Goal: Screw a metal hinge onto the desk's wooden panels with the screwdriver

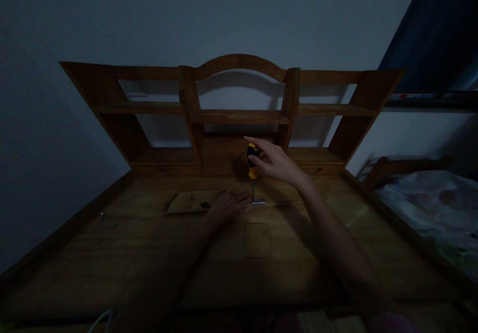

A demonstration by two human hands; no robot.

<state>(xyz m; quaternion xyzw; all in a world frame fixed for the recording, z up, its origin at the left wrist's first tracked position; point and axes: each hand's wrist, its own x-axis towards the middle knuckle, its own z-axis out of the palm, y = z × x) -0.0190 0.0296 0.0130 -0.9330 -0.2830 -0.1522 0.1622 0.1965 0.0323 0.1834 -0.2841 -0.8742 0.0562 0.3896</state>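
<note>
My right hand (274,161) is wrapped round the handle of a yellow and black screwdriver (253,161). The screwdriver stands almost upright, its metal shaft pointing down. At its lower end is a small silver metal piece, perhaps a hinge (258,202), lying on the wooden desktop. My left hand (229,205) rests low, fingers stretched toward the silver piece, by the right end of a thin wooden board (192,201). That board has a dark spot on it. Dim light hides how firmly the left fingers touch either thing. A square flat piece (257,241) lies nearer to me.
A wooden shelf unit (239,117) with an arched top stands at the back of the desktop (149,243). One small metal item (102,216) sits at the left. Past the right edge lies a pale plastic-covered heap (429,203). A white cable (101,319) shows at the bottom left.
</note>
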